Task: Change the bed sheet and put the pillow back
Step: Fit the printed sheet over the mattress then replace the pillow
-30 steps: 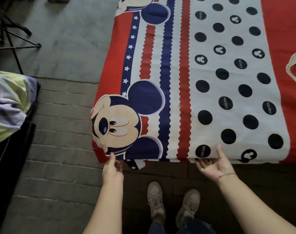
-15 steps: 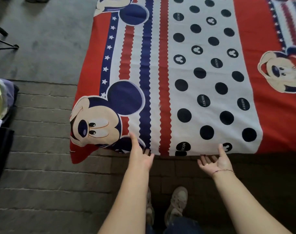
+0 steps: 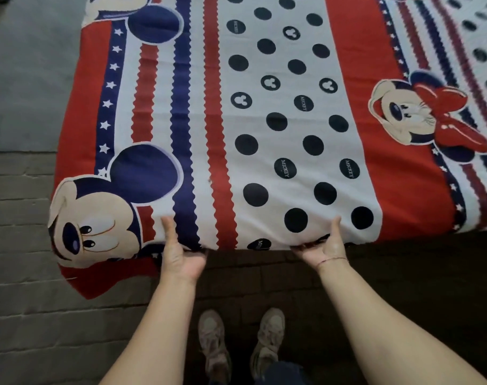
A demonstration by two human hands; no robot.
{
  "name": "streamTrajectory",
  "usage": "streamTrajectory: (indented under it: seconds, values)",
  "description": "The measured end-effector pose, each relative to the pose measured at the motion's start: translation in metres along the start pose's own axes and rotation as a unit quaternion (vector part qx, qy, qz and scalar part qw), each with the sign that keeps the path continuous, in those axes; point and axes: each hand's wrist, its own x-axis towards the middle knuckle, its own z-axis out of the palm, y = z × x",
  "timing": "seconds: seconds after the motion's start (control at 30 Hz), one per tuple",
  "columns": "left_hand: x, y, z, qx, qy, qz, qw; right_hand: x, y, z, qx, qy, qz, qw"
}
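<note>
A red, white and blue cartoon-mouse bed sheet lies spread flat over the mattress, filling the upper part of the head view. My left hand grips the sheet's near edge by the blue wavy stripe, thumb on top and fingers tucked underneath. My right hand grips the same edge to the right, under the black dots, thumb on top too. The sheet's near left corner hangs loose below the mattress edge. No pillow is in view.
A grey brick floor runs along the bed's near side, where my two shoes stand. Smooth grey floor lies to the bed's left.
My view has shifted right along the bed. Both hands have gone from open near the edge to gripping the sheet's near edge, and the left hand has moved right.
</note>
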Motion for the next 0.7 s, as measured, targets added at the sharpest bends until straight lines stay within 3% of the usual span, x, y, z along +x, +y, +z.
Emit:
streamTrajectory:
  seconds: [0.13, 0.23, 0.6, 0.7]
  values:
    - [-0.001, 0.006, 0.005, 0.002, -0.132, 0.023, 0.991, 0.003, -0.012, -0.004, 0.028, -0.035, -0.023, 0.999]
    - [-0.004, 0.009, 0.017, 0.005, -0.17, 0.049, 0.984, 0.001, -0.029, 0.005, 0.054, -0.094, -0.06, 0.992]
    - [-0.005, 0.014, 0.032, 0.029, -0.227, 0.106, 0.968, -0.001, -0.051, 0.029, 0.071, -0.221, -0.091, 0.968]
    - [0.009, 0.007, 0.003, 0.006, -0.129, 0.084, 0.988, 0.015, -0.037, 0.009, 0.067, -0.187, -0.08, 0.977]
